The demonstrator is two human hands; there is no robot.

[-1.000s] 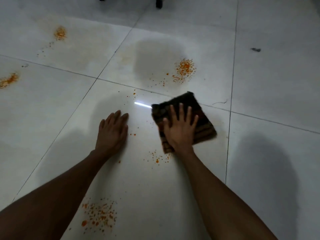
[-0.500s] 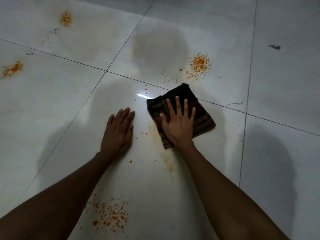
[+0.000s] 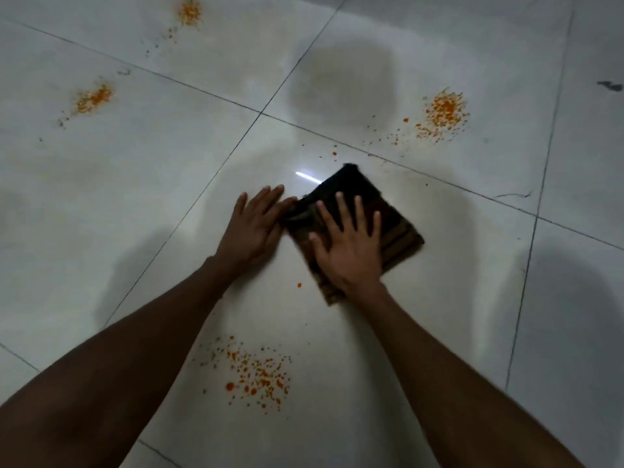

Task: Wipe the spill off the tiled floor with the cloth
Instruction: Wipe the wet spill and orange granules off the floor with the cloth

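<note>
A folded dark brown striped cloth (image 3: 396, 236) lies flat on the white tiled floor (image 3: 439, 298). My right hand (image 3: 351, 253) presses down on it with the palm flat and the fingers spread. My left hand (image 3: 251, 228) rests flat on the tile just left of the cloth, its fingertips touching the cloth's left edge. Orange spill patches dot the floor: one near me between my forearms (image 3: 258, 374), one beyond the cloth to the right (image 3: 442, 113), one at the left (image 3: 91, 99), one at the far top (image 3: 190, 11). A single orange drop (image 3: 299, 285) sits by the cloth's near corner.
Dark grout lines (image 3: 236, 143) cross the glossy tiles. A small dark mark (image 3: 609, 85) lies at the far right. A bright light reflection (image 3: 309, 177) shines just left of the cloth's far corner. Shadows fall on the floor to both sides.
The cloth and my right hand slid left, up against my left hand. The orange specks and faint smear near the cloth's near edge are gone, leaving one drop.
</note>
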